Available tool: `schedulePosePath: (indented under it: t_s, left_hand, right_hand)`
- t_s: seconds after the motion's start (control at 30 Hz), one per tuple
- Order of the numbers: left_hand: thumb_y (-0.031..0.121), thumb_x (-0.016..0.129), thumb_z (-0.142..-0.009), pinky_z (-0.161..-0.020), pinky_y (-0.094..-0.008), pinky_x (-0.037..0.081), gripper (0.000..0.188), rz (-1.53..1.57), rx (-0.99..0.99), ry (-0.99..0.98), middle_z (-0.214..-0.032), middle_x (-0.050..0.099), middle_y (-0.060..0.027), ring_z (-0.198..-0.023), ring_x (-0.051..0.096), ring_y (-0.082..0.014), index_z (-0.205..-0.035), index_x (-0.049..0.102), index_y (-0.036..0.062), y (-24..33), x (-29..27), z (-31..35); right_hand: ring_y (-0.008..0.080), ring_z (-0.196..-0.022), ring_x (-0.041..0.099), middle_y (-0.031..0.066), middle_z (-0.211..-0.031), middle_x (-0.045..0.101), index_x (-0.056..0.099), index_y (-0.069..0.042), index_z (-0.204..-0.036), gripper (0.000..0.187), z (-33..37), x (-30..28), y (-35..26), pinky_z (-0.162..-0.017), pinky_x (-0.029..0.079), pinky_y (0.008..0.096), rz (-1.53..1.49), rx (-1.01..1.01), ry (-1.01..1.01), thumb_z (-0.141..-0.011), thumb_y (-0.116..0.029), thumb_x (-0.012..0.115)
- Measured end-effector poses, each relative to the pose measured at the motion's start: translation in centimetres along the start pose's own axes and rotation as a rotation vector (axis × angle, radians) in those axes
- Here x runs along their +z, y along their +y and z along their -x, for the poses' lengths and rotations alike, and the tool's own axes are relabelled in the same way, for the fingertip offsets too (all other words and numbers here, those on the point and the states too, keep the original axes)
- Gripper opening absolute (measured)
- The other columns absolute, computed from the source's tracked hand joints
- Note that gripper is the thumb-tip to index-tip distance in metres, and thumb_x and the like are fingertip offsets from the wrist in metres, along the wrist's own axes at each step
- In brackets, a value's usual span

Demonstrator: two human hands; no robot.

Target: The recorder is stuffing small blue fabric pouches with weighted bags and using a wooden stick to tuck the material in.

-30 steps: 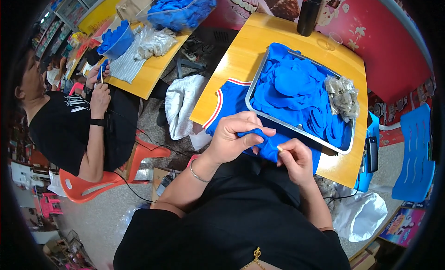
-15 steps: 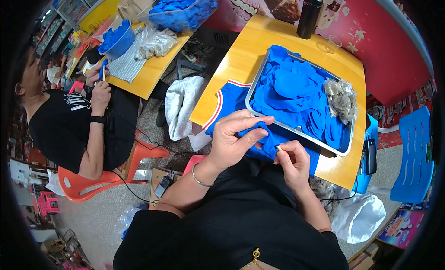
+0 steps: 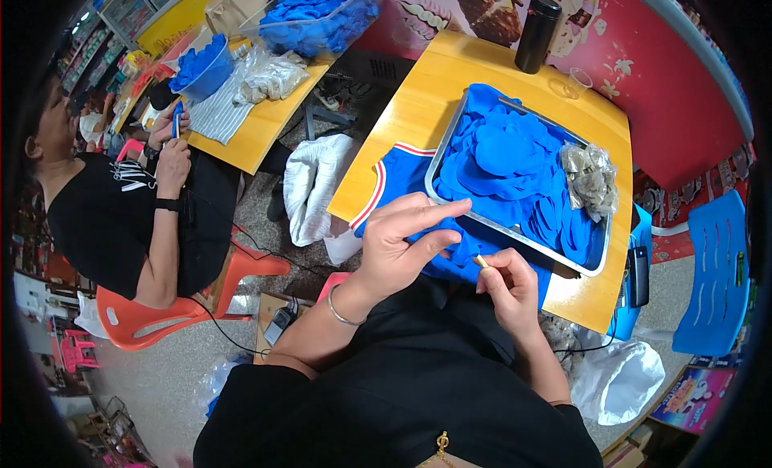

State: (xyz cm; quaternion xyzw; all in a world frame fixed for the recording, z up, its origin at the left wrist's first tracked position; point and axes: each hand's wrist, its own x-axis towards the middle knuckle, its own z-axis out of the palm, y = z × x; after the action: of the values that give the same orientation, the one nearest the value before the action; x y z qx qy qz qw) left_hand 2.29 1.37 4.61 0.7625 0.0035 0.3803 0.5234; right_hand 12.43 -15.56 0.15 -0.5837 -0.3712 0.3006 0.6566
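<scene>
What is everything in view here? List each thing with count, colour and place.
metal tray: one, silver, on the yellow table, full of blue fabric pieces
blue fabric pieces: many, blue, piled in the tray
bag of small parts: one, clear, greyish contents, right side of the tray
yellow table: one, in front of the person
bottle: one, black, table's far edge
second table: one, yellow, upper left
co-worker: one, black shirt, seated on an orange chair at left
blue chair: one, right
left hand: open, fingers spread over blue fabric at the table's edge
right hand: pinching a small pale piece
</scene>
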Motion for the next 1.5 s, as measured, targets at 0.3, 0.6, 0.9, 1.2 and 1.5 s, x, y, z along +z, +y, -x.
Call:
schedulePosePath:
  t_s: [0.3, 0.6, 0.9, 1.2, 1.5]
  left_hand:
    - [0.007, 0.064, -0.081, -0.046, -0.0182, 0.044, 0.023, 0.326, -0.202, -0.049, -0.075, 0.057, -0.0038, -0.059, 0.053, -0.0064, -0.102, 0.065, -0.0004, -0.7, 1.0, 0.1]
    - [0.009, 0.067, -0.079, -0.044, -0.0186, 0.042, 0.021, 0.501, -0.106, -0.178, -0.066, 0.054, -0.0030, -0.054, 0.052, -0.0069, -0.098, 0.066, -0.0004, -2.2, 1.1, 0.3]
    - [0.014, 0.063, -0.083, -0.046, -0.0181, 0.045, 0.024, 0.301, -0.101, 0.008, -0.073, 0.057, -0.0052, -0.056, 0.054, -0.0074, -0.102, 0.065, 0.0001, -1.1, 1.2, 0.5]
    - [0.015, 0.062, -0.084, -0.046, -0.0184, 0.044, 0.026, 0.317, -0.118, -0.011, -0.071, 0.055, -0.0043, -0.058, 0.052, -0.0063, -0.104, 0.064, -0.0006, -1.3, 1.7, 1.0]
    - [0.015, 0.062, -0.084, -0.046, -0.0205, 0.042, 0.022, 0.367, -0.134, -0.016, -0.070, 0.059, -0.0049, -0.056, 0.052, -0.0080, -0.101, 0.066, 0.0016, -1.2, 1.1, 0.7]
  right_hand:
    - [0.0097, -0.063, 0.054, 0.0062, -0.075, 0.056, 0.056, 0.003, -0.090, 0.009, -0.3, -0.3, 0.6, -0.057, 0.043, 0.0218, -0.082, 0.050, -0.013, -0.087, -0.005, 0.053]
    - [0.0106, -0.062, 0.055, 0.0069, -0.076, 0.059, 0.057, 0.002, -0.091, 0.008, -0.2, -0.4, 1.9, -0.056, 0.043, 0.0218, -0.474, 0.147, -0.142, -0.086, -0.005, 0.055]
    - [0.0124, -0.064, 0.058, 0.0102, -0.078, 0.061, 0.059, 0.003, -0.092, 0.011, -0.6, -0.2, 2.2, -0.056, 0.044, 0.0222, 0.162, -0.234, 0.152, -0.081, 0.004, 0.058]
    - [0.0112, -0.068, 0.056, 0.0071, -0.079, 0.059, 0.057, 0.002, -0.091, 0.007, 0.3, 1.1, 1.8, -0.061, 0.044, 0.0235, -0.067, -0.112, 0.151, -0.084, 0.001, 0.057]
    - [0.0123, -0.068, 0.057, 0.0084, -0.078, 0.059, 0.058, 0.002, -0.092, 0.010, -0.2, 0.7, 1.6, -0.060, 0.044, 0.0235, 0.062, -0.198, 0.137, -0.082, 0.003, 0.056]
